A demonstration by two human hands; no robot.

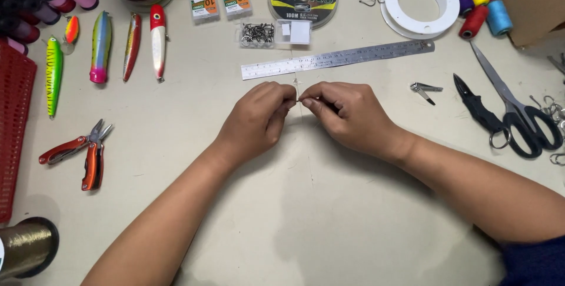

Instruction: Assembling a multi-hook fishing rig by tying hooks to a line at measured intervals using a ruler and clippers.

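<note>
Left hand (pixel 259 118) and right hand (pixel 344 115) pinch thin line (pixel 296 80) below ruler (pixel 336 59).

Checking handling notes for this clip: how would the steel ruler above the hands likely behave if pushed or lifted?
The steel ruler looks thin and lies flat, so it would probably slide, not roll. Its low edge may be hard to lift. It may flex slightly.

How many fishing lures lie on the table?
5, all upper left: green lure, small orange lure, green-pink lure, slim gold-red lure, red-white lure. More may lie beyond the frame.
</note>
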